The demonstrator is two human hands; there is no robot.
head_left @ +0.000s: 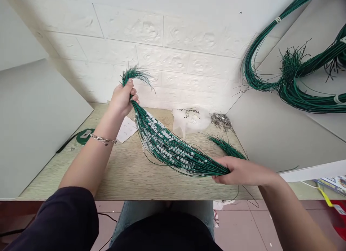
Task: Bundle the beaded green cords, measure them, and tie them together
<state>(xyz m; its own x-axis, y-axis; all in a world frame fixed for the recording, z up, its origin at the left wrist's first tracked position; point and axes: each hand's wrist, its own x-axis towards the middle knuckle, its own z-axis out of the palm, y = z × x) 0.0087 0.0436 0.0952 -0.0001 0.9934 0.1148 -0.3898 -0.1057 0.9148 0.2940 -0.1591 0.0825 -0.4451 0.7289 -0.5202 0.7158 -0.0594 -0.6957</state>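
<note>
A long bundle of thin green wires (167, 142) stretches between my hands above the table, many of its strands carrying small white bead-like pieces. My left hand (125, 96) is wrapped round the upper left end, and loose wire tips fan out above the fist. Lower down on the right, my right hand (235, 170) grips the other part of the bundle, thumb on the near side. Behind that hand, a tail of green wire ends (227, 147) lies on the table; whether it belongs to the same bundle is hidden.
A white plastic bag (190, 121) with writing and a pile of small metal pieces (221, 122) sit by the brick-patterned wall. A paper slip (126, 130) and a green round object (84, 136) lie at left. More tied green wire bundles (302, 69) rest on the right-hand panel.
</note>
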